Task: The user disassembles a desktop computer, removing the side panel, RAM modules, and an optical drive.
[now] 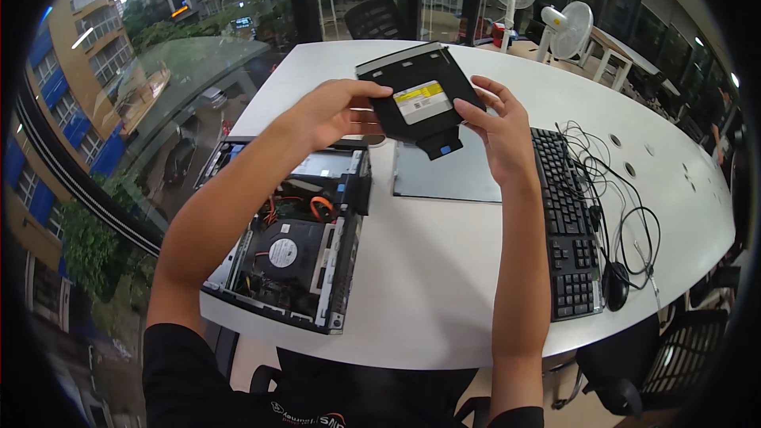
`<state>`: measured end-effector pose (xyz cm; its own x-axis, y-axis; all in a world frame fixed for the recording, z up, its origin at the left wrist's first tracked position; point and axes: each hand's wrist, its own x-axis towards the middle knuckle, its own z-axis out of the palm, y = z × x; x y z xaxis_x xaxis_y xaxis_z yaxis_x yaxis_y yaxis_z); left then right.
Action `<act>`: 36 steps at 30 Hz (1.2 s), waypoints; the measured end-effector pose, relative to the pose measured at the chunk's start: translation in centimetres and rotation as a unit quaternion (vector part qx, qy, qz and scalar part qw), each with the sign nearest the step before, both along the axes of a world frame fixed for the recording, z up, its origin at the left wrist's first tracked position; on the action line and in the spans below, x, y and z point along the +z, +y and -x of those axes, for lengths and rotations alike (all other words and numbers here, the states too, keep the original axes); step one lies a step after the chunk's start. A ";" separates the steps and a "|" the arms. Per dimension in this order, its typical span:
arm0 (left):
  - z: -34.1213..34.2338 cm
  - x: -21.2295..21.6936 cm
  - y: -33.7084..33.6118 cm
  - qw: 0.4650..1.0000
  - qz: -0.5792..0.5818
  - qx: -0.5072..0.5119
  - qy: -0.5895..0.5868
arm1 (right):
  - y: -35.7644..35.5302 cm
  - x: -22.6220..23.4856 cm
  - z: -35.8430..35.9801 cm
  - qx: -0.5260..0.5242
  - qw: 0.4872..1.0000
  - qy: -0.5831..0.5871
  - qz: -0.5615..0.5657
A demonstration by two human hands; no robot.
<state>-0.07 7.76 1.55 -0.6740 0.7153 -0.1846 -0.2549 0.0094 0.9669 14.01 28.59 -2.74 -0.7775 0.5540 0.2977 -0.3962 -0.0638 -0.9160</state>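
Between my hands, raised over the far part of the white table (428,285), is a slim black optical drive (388,71) with a yellow-and-white label and a blue tab at its near corner. My left hand (346,111) grips its left edge, thumb on top and fingers underneath. At the opposite edge my right hand (499,123) holds it, thumb on the top face. To the left lies an opened desktop computer case (346,269) with a round fan, orange cables and metal framing showing. My left forearm covers part of it. Beneath the drive a flat grey metal panel (444,178) rests on the table.
A black keyboard (567,190), a black mouse (616,285) and tangled cables (634,214) lie right of my right forearm. Black chairs (674,364) stand by the right table edge. Two white fans (569,30) are at the back; glass windows (190,71) line the left.
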 end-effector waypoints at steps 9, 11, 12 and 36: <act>-4.3 -0.4 -13.6 0.994 -0.080 0.048 0.061 | -9.1 0.7 0.4 0.199 0.978 -0.036 0.055; -3.8 -0.6 -17.1 0.991 -0.119 -0.051 -0.037 | -10.6 0.3 0.6 0.226 0.972 -0.038 0.052; -3.9 -0.9 -18.4 0.994 -0.095 -0.040 -0.043 | -11.5 0.1 0.4 0.240 0.969 -0.045 0.041; -2.6 -5.9 -28.2 0.973 0.103 0.096 0.182 | -24.6 -0.5 1.8 0.332 0.920 -0.206 0.005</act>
